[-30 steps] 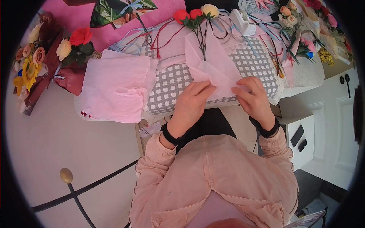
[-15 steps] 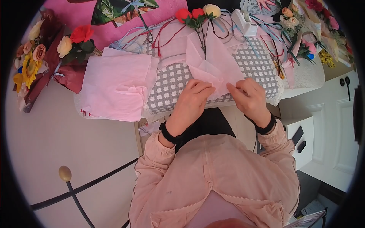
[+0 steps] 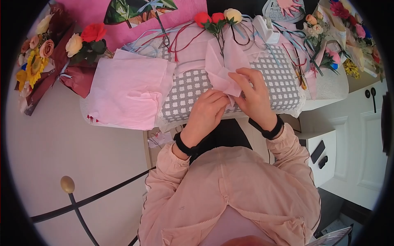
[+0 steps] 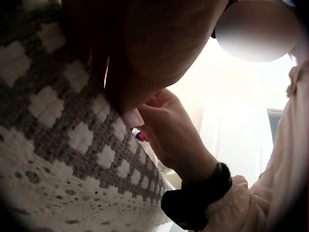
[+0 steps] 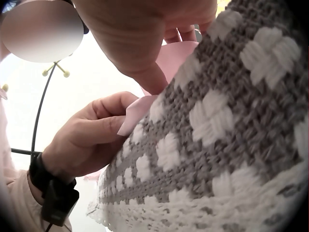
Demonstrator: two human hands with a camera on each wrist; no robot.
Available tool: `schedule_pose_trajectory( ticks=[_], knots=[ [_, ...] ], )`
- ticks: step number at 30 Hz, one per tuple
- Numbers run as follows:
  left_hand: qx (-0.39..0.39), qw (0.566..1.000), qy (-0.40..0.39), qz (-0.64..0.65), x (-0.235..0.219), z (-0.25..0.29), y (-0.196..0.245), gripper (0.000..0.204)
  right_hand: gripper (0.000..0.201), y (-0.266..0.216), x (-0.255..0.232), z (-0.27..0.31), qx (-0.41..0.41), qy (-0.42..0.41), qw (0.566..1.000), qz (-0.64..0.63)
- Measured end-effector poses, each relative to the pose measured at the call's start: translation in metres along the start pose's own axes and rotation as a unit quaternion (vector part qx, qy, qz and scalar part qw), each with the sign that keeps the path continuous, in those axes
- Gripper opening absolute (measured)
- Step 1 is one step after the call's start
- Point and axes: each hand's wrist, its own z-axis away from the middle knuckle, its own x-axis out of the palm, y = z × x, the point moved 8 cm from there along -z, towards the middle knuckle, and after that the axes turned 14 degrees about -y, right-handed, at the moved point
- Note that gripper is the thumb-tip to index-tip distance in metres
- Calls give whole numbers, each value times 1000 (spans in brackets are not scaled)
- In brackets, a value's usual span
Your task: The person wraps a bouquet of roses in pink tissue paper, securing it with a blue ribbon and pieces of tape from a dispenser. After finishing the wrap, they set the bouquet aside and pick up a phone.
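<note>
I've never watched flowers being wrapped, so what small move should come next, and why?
Probably the right hand should press the fold of the pink paper snug: its fingers are already there, the left hand pinches the paper's lower end, and the roses have their stems running down into it.

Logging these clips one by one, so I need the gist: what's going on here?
A person's left hand pinches the lower end of some pink paper on a checked cloth, while the right hand touches its folded right side. Two red flowers and a cream flower lie beyond it, their stems running into its folds. More pink sheets lie to the left.
</note>
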Motion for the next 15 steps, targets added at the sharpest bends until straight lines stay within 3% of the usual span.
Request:
schedule_pose_trajectory(
  ticks=[5,8,15],
  knots=[
    [-45,998,34,32,1,6,-5,14,66,-1,0,-2,23,17,999,24],
    [-47,998,43,-15,-3,7,-1,18,73,-1,0,-2,43,21,998,34],
    [8,992,79,-103,-2,9,14,32,81,6,4,1,86,27,996,-6]
  ],
)
